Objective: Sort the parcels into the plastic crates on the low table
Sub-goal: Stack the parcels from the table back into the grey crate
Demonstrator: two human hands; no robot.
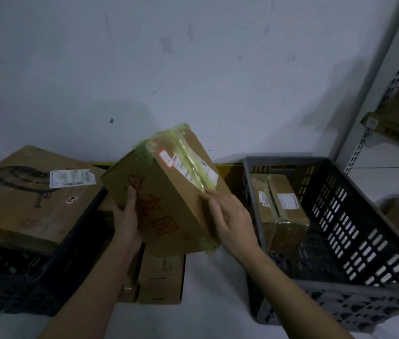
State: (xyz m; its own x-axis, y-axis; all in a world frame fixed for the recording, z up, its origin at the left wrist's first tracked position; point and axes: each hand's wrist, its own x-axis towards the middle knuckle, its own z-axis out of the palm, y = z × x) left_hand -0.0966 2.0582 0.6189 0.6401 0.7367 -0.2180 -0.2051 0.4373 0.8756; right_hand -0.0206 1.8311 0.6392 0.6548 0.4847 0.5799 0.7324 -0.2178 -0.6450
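- While the cardboard parcel (166, 192) is held up in mid-air between the two crates, tilted with its labelled, tape-wrapped face turned upward, the step in hand looks like the label check — the sorting decision, not the drop.
- The left hand (126, 216) is wrapped around the parcel's lower left edge, thumb laid flat on the printed face, fingers hidden behind the box.
- The right hand (227, 221) is pressed against the right side, fingers spread along the taped edge; the parcel is clamped between the two palms rather than pinched.
- On the right, the grey crate (340, 299) is seen with one taped parcel (281, 211) already lying in it, and plenty of floor beside that parcel is left bare.
- On the left, the dark crate (22, 277) is capped by a large flat box (29, 192) resting across its rim — room inside cannot be judged.
- More cartons (161, 280) are stacked below the held parcel, between the crates.
- Next, a destination has to be picked from the shipping label (193, 167), which is too blurred to be read here.
- If the grey crate is chosen, the parcel would need to be swung right, lifted over the near wall and levelled before being lowered beside the parcel already there.
- Slippery tape is under the right fingers, so a firm two-handed squeeze is called for.
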